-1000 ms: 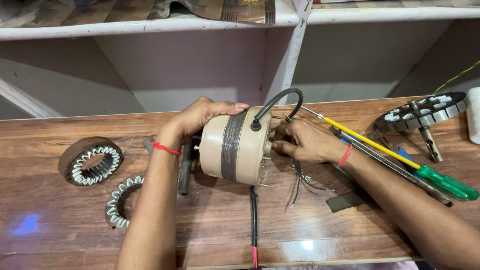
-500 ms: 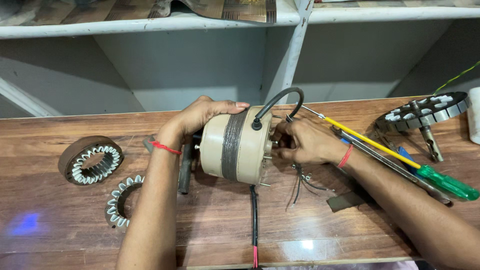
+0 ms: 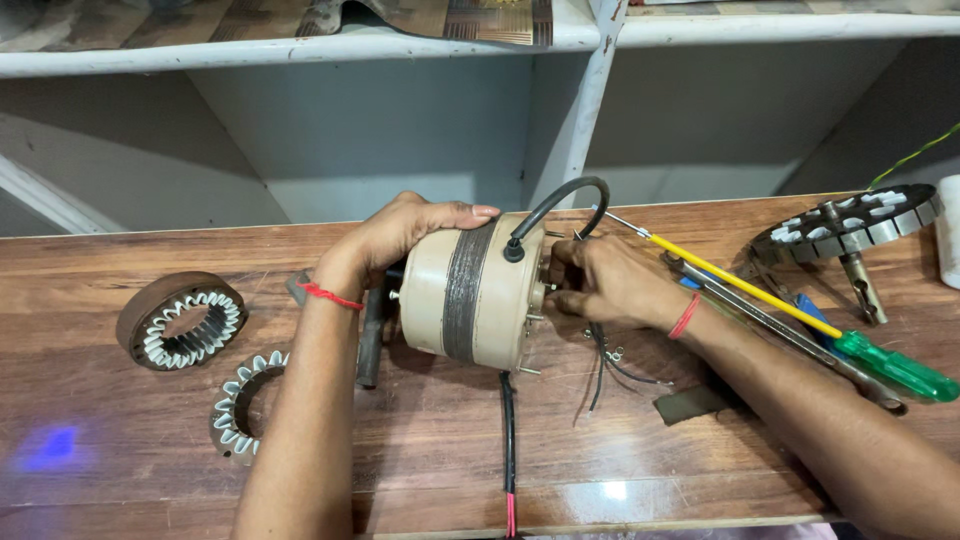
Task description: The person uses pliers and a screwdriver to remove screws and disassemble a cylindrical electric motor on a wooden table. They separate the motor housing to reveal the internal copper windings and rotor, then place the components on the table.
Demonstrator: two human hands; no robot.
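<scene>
Glossy wooden bench (image 3: 130, 480) below white shelving (image 3: 300, 45), stator rings (image 3: 182, 320) left.

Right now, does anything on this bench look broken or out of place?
Nothing looks spilled or broken. The beige motor lies on its side between the left hand and right hand, with loose bare-ended wires trailing beneath it. Two toothed rings lie apart at the left.

A wooden bench (image 3: 120, 260) carries a beige motor (image 3: 470, 290), two toothed rings (image 3: 182, 320), screwdrivers (image 3: 760, 300), loose wires (image 3: 610, 365) and a slotted disc (image 3: 850, 225).
</scene>
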